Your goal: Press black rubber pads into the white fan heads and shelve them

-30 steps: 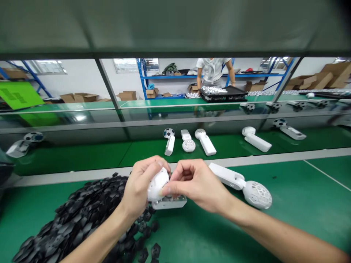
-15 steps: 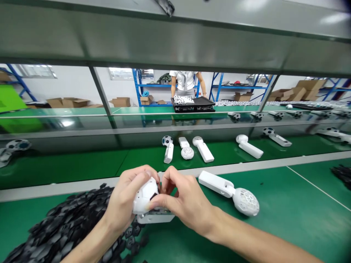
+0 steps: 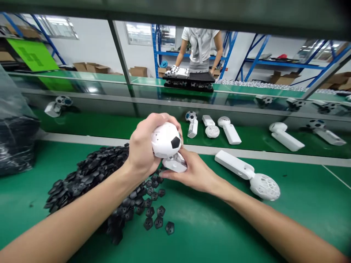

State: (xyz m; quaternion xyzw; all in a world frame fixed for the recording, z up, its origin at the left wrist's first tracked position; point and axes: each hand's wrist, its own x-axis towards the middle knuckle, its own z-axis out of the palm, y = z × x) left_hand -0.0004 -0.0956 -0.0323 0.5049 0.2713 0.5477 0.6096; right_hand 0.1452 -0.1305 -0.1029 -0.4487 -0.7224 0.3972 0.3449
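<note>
My left hand (image 3: 144, 144) is wrapped round the rounded head of a white football-patterned device (image 3: 164, 140). One black pentagon shows on the side of the head facing me. Below it, my right hand (image 3: 196, 170) is closed on the short white handle (image 3: 175, 163), thumb underneath and fingers behind. A heap of black pentagon pieces (image 3: 90, 171) lies under and left of my left forearm, with several loose ones (image 3: 159, 221) scattered at its right edge. Right of my right hand, a similar white device (image 3: 246, 173) with an openwork head rests on the green bench.
Beyond a pale rail, several white devices (image 3: 230, 131) lie on the green belt (image 3: 117, 128). A clear bag of black pieces (image 3: 16, 146) stands at the left. Across the line, a person (image 3: 200, 47) stands behind a black tray (image 3: 189, 76). A shelf edge (image 3: 175, 18) spans overhead.
My right hand has moved from the head's side down to the handle. Both hands and the device are lifted and turned, so the black pentagon faces me. The view has tilted down.
</note>
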